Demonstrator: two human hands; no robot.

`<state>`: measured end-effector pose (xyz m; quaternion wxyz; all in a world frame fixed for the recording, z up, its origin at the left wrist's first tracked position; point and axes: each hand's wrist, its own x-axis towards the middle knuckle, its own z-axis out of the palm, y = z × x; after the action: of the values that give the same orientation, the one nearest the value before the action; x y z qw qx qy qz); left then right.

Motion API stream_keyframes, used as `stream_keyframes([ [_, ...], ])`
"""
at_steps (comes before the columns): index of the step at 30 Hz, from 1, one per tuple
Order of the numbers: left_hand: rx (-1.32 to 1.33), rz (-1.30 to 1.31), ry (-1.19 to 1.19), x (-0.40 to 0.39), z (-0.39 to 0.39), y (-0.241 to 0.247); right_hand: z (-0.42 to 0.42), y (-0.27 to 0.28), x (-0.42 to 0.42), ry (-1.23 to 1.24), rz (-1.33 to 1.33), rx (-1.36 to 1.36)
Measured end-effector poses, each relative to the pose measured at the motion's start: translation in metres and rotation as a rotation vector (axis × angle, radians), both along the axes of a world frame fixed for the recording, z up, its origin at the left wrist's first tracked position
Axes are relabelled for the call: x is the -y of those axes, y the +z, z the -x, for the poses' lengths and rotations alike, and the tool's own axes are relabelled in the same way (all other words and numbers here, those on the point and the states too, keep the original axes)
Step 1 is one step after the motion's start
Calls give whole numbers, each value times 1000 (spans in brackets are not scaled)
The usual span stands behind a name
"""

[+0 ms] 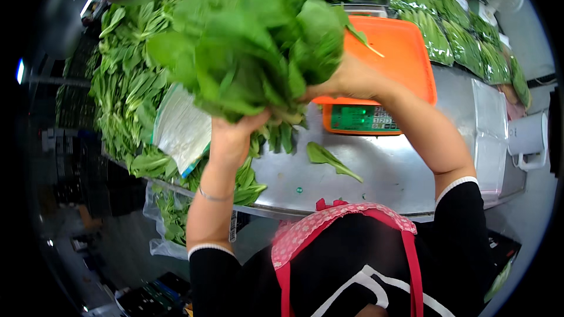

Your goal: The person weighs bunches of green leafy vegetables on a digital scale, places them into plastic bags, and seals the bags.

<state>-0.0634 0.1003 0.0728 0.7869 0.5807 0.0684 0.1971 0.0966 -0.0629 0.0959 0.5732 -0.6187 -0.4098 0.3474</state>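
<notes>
A large bunch of leafy greens is raised over the metal table, blurred by motion. My left hand grips it from below on the left, and my right hand holds its right side; leaves hide most of the fingers. Just beyond my right hand lies the orange tray of a weighing scale, with a single leafy stem across it. The scale's green display and keypad face me. One loose leaf rests on the metal in front of the scale.
Loose greens are heaped along the left and far side. A stack of clear plastic bags leans near my left forearm. Bagged greens lie at the right, near flat clear bags and a white mug.
</notes>
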Motion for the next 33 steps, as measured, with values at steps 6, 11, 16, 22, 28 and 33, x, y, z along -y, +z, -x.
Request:
stream_keyframes([
  [6, -21, 77, 256, -37, 75, -54, 41, -63, -94, 289, -68, -192],
  [11, -43, 86, 320, -77, 79, -75, 48, -80, -141, 329, -4, -336],
  [16, -43, 39, 413, -82, 100, -74, 79, -78, -143, 257, -244, -266],
  [22, 114, -434, 209, -48, 143, -41, 112, -11, -48, 116, -429, -18],
  [28, 437, -1169, -244, 86, 153, -21, 156, -10, 155, -122, -409, 289],
  [33, 632, -1206, -520, 243, 102, -49, 217, -54, 334, -598, -42, 144],
])
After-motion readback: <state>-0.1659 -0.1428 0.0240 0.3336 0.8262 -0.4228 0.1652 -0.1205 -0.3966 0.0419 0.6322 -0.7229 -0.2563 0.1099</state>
